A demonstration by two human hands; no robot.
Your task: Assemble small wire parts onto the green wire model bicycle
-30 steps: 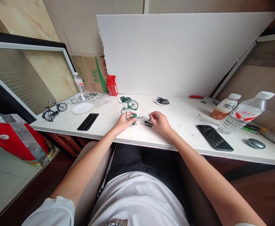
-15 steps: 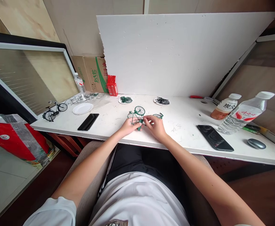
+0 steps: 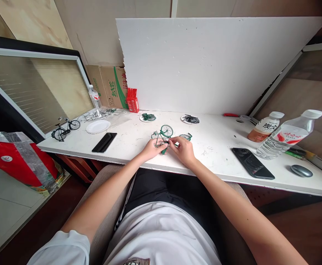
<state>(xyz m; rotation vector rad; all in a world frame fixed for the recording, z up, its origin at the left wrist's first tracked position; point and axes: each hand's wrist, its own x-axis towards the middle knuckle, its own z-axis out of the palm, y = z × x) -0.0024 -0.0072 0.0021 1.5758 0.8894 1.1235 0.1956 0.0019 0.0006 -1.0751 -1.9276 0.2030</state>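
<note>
My left hand (image 3: 152, 148) is closed on the frame of a small green model bicycle (image 3: 167, 131), whose spoked wheel points away from me. My right hand (image 3: 183, 149) meets it at the frame, thumb and fingers pinched together at a spot too small to make out. A separate green wheel piece (image 3: 186, 136) lies just beyond my right fingers. Behind are two small white plates, one with green parts (image 3: 148, 117), the other with black parts (image 3: 191, 119). A finished-looking black model bicycle (image 3: 64, 129) stands at the left.
On the white table (image 3: 139, 134) are an empty plate (image 3: 98, 126), a phone (image 3: 104, 142) at left, another phone (image 3: 253, 163), a mouse (image 3: 301, 170) and two bottles at right. A red box (image 3: 132, 100), cardboard box (image 3: 113, 86) and white board (image 3: 205, 62) stand behind.
The green bicycle has tilted slightly in my hands, its wheel shifting a little to the right. The whole view has shifted slightly too. Both hands keep their closed fingers at the frame.
</note>
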